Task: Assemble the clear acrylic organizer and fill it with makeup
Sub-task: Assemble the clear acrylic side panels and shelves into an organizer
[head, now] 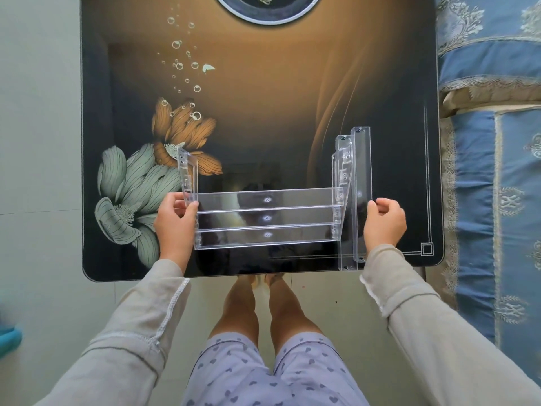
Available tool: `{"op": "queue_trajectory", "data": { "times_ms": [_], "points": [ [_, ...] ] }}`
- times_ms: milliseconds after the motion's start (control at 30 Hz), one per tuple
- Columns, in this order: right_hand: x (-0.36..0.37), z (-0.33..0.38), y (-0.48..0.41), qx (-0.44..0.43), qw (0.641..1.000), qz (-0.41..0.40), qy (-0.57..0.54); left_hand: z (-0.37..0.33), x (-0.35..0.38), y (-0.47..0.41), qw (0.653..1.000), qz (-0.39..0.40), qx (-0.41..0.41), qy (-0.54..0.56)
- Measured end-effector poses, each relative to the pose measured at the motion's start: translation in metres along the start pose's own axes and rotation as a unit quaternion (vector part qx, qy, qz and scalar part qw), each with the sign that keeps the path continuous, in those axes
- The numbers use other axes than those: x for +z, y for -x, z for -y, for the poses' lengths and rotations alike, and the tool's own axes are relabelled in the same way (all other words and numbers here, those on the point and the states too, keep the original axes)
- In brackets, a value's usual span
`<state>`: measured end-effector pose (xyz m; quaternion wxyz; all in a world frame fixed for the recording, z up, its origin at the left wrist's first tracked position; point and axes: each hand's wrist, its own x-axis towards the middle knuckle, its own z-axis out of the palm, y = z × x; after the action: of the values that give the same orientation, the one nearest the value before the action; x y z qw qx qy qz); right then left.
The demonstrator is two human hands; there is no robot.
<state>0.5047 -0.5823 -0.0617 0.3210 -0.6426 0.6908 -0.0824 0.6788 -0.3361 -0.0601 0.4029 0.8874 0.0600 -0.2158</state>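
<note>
While the half-built clear organizer (266, 218) stands near the front edge of the flower-printed table (263, 112), the left hand (175, 221) grips its left side panel (187, 171) low down, fingers curled round it. The right hand (385, 224), fingers curled, pinches the outer edge of a loose clear strip (362, 171) lying just beside the organizer's right side.

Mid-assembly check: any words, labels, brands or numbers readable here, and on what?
No readable text.
acrylic shelves: small oval moulded mark at each centre, too small to read.
table: printed flowers and bubbles only, no words.
bedspread: woven emblems, not legible as letters.
</note>
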Motion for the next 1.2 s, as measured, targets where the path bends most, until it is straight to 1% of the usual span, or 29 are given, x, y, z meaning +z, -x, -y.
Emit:
{"op": "queue_trajectory", "data": {
  "times_ms": [67, 133, 367, 467, 600, 667, 733, 800, 867, 933, 1033, 1133, 1200],
  "points": [
    [0.003, -0.006, -0.006, 0.018, 0.999, 0.023, 0.027, -0.001, 0.000, 0.001, 1.000, 0.000, -0.005, 0.005],
    [0.006, -0.009, -0.009, 0.012, 0.998, 0.038, 0.049, -0.001, 0.000, 0.001, 1.000, 0.000, -0.007, 0.006],
    [0.001, -0.015, -0.021, 0.025, 0.997, 0.000, 0.077, -0.001, 0.000, 0.000, 1.000, 0.006, -0.008, -0.003],
    [-0.002, -0.017, -0.022, -0.015, 0.997, 0.015, 0.077, 0.000, 0.000, 0.000, 1.000, 0.012, -0.012, -0.002],
    [0.001, -0.020, -0.018, -0.086, 0.984, 0.037, 0.150, 0.000, -0.001, 0.000, 1.000, 0.011, -0.015, -0.005],
    [0.003, -0.020, -0.019, -0.096, 0.981, 0.036, 0.165, 0.001, -0.002, 0.000, 1.000, 0.010, -0.016, -0.005],
    [0.003, -0.017, -0.021, -0.078, 0.985, 0.036, 0.150, 0.001, -0.003, -0.001, 1.000, 0.009, -0.015, -0.010],
    [0.000, -0.012, -0.021, -0.051, 0.992, 0.029, 0.109, 0.001, -0.005, 0.000, 1.000, 0.012, -0.014, -0.008],
    [-0.006, -0.002, -0.017, -0.060, 0.996, 0.002, 0.063, 0.000, -0.006, 0.000, 1.000, 0.017, -0.009, 0.001],
    [-0.015, 0.014, -0.011, -0.117, 0.993, -0.018, 0.023, -0.001, -0.009, 0.001, 1.000, 0.021, 0.003, 0.008],
    [-0.028, 0.039, 0.007, -0.243, 0.970, -0.005, 0.003, -0.004, -0.014, 0.001, 0.999, 0.020, 0.007, 0.035],
    [-0.029, 0.063, 0.031, -0.374, 0.924, 0.064, 0.047, -0.007, -0.018, 0.000, 0.998, 0.023, -0.005, 0.066],
    [-0.021, 0.075, 0.043, -0.433, 0.888, 0.124, 0.095, -0.008, -0.019, -0.001, 0.996, 0.025, -0.012, 0.084]
  ]
}}
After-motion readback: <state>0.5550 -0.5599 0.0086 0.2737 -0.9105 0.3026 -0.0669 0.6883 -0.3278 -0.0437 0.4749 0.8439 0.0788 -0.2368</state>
